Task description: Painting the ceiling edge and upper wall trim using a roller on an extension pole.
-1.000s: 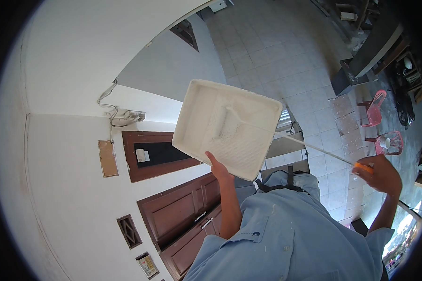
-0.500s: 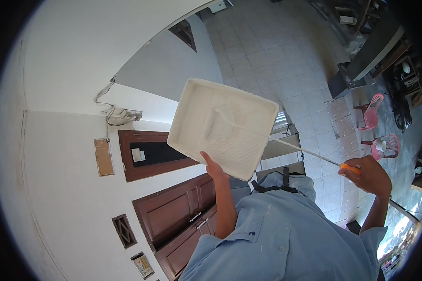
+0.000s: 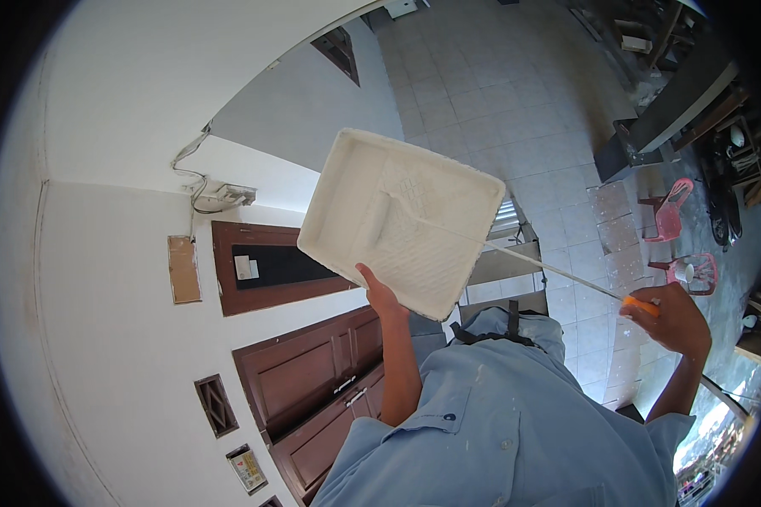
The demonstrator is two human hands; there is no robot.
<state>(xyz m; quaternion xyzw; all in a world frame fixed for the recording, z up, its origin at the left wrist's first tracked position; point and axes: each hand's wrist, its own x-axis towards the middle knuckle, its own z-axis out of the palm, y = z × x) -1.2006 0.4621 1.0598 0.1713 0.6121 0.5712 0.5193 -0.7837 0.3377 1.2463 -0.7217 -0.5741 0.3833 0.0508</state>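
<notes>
My left hand (image 3: 382, 297) grips the near left edge of a cream-white paint tray (image 3: 492, 198), its thumb over the rim. The tray is tilted and coated with pale paint, and its sloping part has a ribbed pattern. In my right hand (image 3: 675, 319) is a paint roller (image 3: 558, 272), fingers wrapped round its orange handle (image 3: 643, 306). The roller's long thin rod crosses the tray's right rim. Its paint-covered head rests inside the tray, hard to tell from the paint around it.
White wall (image 3: 110, 279) fills the left side, with loose cables (image 3: 196, 182) and a brown-framed panel (image 3: 283, 269). Brown double doors (image 3: 313, 372) stand near my left arm. Far below on the right are pink chairs (image 3: 672, 211), a dark pillar base (image 3: 626, 152) and tiled floor (image 3: 516, 110).
The tray has risen slightly in view. My right hand has drawn a little to the right and down with the roller handle. Both hands keep their hold.
</notes>
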